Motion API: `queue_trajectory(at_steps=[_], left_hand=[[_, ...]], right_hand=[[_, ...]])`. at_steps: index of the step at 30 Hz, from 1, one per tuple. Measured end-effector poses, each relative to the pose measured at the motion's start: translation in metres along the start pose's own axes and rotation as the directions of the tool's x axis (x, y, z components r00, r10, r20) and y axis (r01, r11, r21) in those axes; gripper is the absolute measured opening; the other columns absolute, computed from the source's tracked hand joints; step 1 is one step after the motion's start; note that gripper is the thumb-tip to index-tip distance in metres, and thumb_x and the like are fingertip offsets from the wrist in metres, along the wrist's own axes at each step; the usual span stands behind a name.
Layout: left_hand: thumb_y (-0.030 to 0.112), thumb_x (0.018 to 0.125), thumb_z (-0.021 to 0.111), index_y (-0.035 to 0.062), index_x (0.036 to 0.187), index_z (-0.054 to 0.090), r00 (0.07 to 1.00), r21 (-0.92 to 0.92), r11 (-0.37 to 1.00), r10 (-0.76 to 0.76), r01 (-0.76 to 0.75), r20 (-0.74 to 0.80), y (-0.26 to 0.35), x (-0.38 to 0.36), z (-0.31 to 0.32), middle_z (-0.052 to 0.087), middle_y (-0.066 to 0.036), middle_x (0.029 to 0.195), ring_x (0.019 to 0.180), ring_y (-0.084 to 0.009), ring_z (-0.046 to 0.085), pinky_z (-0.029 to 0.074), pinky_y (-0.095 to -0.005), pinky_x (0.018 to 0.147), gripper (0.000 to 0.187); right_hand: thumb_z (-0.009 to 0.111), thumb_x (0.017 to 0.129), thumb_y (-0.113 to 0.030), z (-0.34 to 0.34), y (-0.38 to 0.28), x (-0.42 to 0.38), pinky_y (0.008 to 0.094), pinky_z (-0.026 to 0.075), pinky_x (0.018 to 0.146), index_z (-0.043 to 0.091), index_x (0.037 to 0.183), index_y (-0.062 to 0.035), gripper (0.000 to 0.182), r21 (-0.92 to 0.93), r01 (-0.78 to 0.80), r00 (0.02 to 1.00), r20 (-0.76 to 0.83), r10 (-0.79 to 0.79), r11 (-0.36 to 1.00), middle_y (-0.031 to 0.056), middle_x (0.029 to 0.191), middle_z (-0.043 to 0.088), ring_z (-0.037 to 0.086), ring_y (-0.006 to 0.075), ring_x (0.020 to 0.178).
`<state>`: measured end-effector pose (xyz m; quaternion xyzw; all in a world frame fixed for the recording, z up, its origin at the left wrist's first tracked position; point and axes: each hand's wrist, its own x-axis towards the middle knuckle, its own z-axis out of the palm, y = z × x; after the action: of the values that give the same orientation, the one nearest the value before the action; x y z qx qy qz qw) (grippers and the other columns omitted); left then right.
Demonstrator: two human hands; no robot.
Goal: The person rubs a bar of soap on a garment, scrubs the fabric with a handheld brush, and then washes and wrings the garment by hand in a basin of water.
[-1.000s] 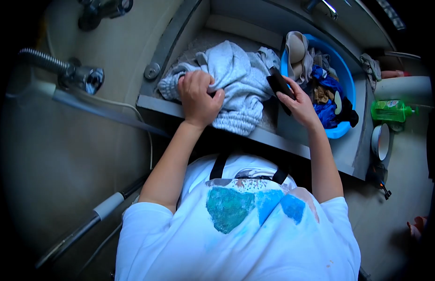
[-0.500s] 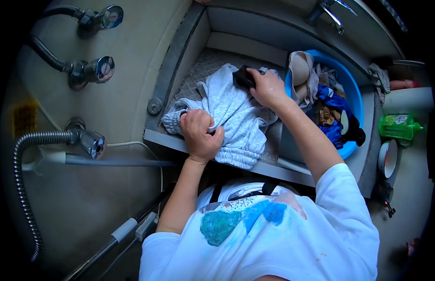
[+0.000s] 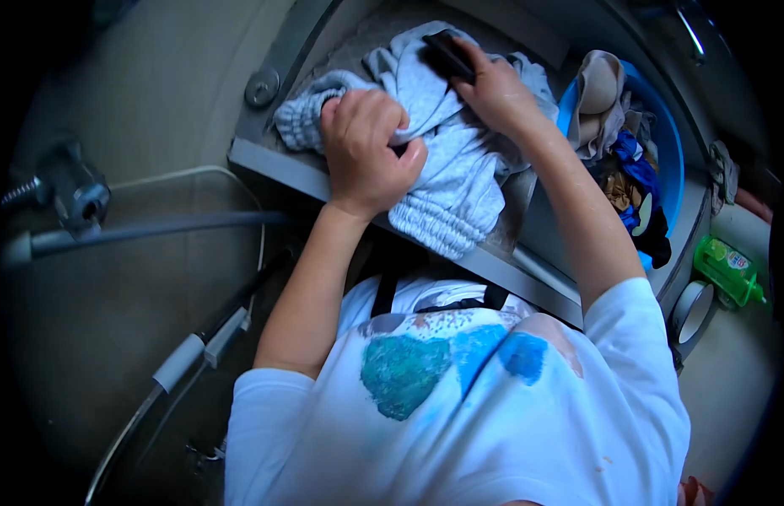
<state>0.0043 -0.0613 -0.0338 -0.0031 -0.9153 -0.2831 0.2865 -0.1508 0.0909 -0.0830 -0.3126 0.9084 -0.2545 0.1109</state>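
Note:
Light grey cloth [image 3: 459,177] with ribbed, gathered edges lies bunched in the sink basin [image 3: 282,181], hanging slightly over its front wall. My left hand [image 3: 371,148] is closed round a fold of this cloth near its left part. Farther back, my right hand [image 3: 497,88] grips a dark block-like object [image 3: 448,57], which rests on the cloth. The underside of the dark object is hidden.
A blue tub [image 3: 674,160] with blue, brown and beige garments stands right of the cloth. Beyond it are a green bottle [image 3: 729,268] and a white bowl [image 3: 692,312]. Pipes and a metal valve [image 3: 75,190] are at the left.
The whole view has shifted and tilted, so the basin sits higher in the frame. Both hands keep their holds on the grey cloth and the dark object.

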Motion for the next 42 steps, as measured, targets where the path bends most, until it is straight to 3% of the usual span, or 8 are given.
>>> queue_trajectory(at_steps=[15,18,28,30,32,35,37,42], left_hand=[[0.012,0.060,0.067,0.0090,0.073,0.048,1.000,-0.036,0.999,0.008,-0.009,-0.030,-0.001,-0.002,-0.001,0.049,-0.006,0.075,0.079,-0.0266,0.050,0.035,-0.0371,0.080,0.023],[0.013,0.060,0.067,0.0090,0.072,0.047,1.000,-0.009,1.000,-0.005,0.005,-0.002,0.002,0.000,-0.003,0.049,-0.006,0.075,0.079,-0.0275,0.051,0.035,-0.0383,0.080,0.024],[0.012,0.060,0.066,0.0111,0.068,0.044,0.998,0.023,0.999,0.035,-0.037,0.058,0.008,0.002,-0.001,0.047,-0.005,0.072,0.076,-0.0264,0.049,0.033,-0.0388,0.078,0.023],[0.011,0.060,0.066,0.0113,0.071,0.046,0.999,-0.004,1.000,0.018,-0.018,0.029,0.008,0.001,-0.003,0.048,-0.006,0.073,0.076,-0.0271,0.049,0.033,-0.0387,0.078,0.023],[0.014,0.062,0.069,0.0114,0.072,0.047,0.999,-0.006,1.000,0.013,-0.013,0.041,0.008,0.001,-0.004,0.049,-0.006,0.074,0.078,-0.0273,0.050,0.033,-0.0387,0.079,0.025],[0.033,0.069,0.080,0.0096,0.075,0.049,0.985,0.044,0.998,-0.051,0.044,0.166,0.015,0.018,-0.014,0.049,-0.005,0.070,0.071,-0.0249,0.052,0.038,-0.0377,0.072,0.039],[0.047,0.080,0.072,0.0035,0.089,0.058,0.847,-0.078,0.886,-0.408,0.458,0.340,0.014,0.052,-0.027,0.059,-0.007,0.075,0.073,-0.0264,0.059,0.044,-0.0433,0.068,0.047],[0.055,0.086,0.061,0.0000,0.117,0.060,0.775,0.031,0.838,-0.517,0.545,0.362,-0.024,0.121,0.007,0.069,-0.016,0.100,0.098,-0.0321,0.065,0.049,-0.0464,0.082,0.064]], right_hand=[[0.062,0.086,-0.014,-0.050,-0.021,-0.071,0.0426,0.046,0.088,0.037,0.143,-0.0137,0.062,0.234,0.015,0.999,-0.031,-0.008,0.972,0.0238,0.110,0.060,0.059,0.0384,0.100],[0.064,0.081,-0.008,-0.072,-0.077,-0.088,0.0441,0.047,0.090,0.038,0.143,-0.0159,0.068,0.230,0.212,0.976,0.005,-0.219,0.950,0.0221,0.110,0.056,0.057,0.0395,0.100],[0.063,0.085,-0.028,-0.016,-0.015,-0.001,0.0461,0.051,0.082,0.044,0.139,-0.0221,0.057,-0.342,-0.115,0.993,-0.037,0.109,0.933,0.0251,0.105,0.061,0.062,0.0397,0.096],[0.061,0.086,-0.032,-0.020,-0.016,0.004,0.0445,0.049,0.086,0.044,0.138,-0.0122,0.058,0.176,-0.333,0.936,-0.058,0.348,0.926,0.0282,0.111,0.061,0.062,0.0398,0.101],[0.060,0.087,-0.039,-0.022,-0.011,-0.015,0.0412,0.046,0.093,0.042,0.135,-0.0006,0.064,0.539,-0.223,0.918,-0.164,0.361,0.812,0.0289,0.116,0.060,0.059,0.0423,0.109],[0.060,0.089,-0.044,-0.016,0.008,-0.049,0.0350,0.047,0.086,0.050,0.126,0.0031,0.061,0.617,-0.318,0.910,-0.015,0.415,0.720,0.0194,0.107,0.064,0.062,0.0285,0.098],[0.062,0.088,-0.044,-0.027,0.002,-0.063,0.0293,0.046,0.080,0.057,0.118,0.0033,0.056,0.739,-0.451,0.865,0.224,0.449,0.501,0.0110,0.097,0.063,0.056,0.0160,0.086],[0.062,0.089,-0.043,-0.018,-0.004,-0.067,0.0374,0.048,0.090,0.048,0.129,0.0063,0.065,0.540,-0.315,0.927,-0.002,0.376,0.781,0.0259,0.111,0.064,0.063,0.0346,0.103]])
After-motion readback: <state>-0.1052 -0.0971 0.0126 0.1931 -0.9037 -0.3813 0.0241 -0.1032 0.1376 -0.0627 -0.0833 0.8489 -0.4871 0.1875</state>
